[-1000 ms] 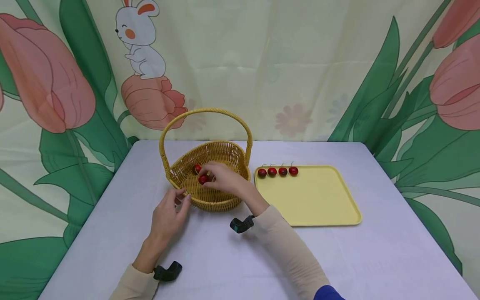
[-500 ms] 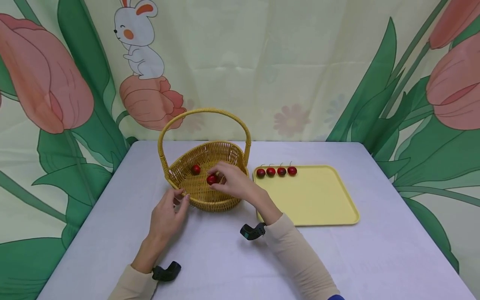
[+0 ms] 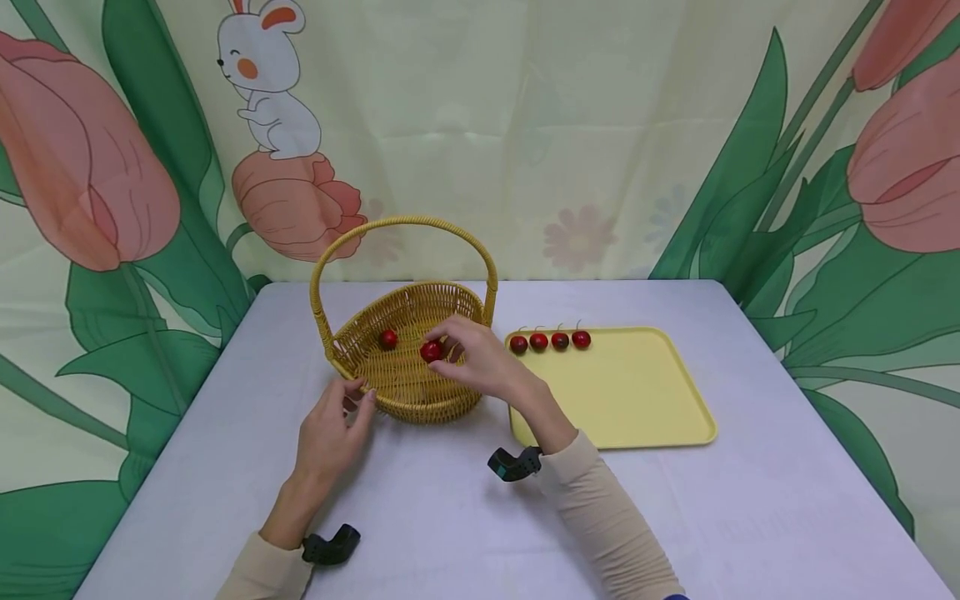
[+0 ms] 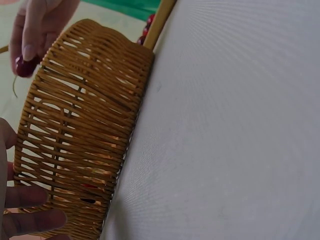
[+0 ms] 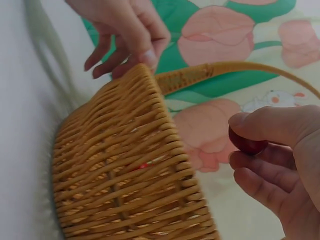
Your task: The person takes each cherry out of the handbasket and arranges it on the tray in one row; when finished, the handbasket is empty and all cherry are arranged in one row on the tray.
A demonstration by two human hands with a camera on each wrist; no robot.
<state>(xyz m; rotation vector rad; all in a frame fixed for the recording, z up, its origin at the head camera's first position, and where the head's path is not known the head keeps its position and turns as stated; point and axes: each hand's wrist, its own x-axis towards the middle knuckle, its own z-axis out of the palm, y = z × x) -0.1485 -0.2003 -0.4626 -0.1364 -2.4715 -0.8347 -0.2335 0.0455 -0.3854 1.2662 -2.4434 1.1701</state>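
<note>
**A cherry held above the basket**

Our right hand (image 3: pixel 480 362) pinches a cherry (image 3: pixel 431 351) at its fingertips, just above the basket (image 3: pixel 408 392). Our left hand (image 3: pixel 330 429) grips the near rim, likely steadying it. Another cherry (image 3: pixel 387 338) lies inside, beyond the fingers.

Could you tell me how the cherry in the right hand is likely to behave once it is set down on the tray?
The cherry looks round and glossy, so it may roll on the flat tray. The right hand pinches it with fingertips alone, so it seems light. Four cherries sit in a row there, so it can probably settle.
</note>
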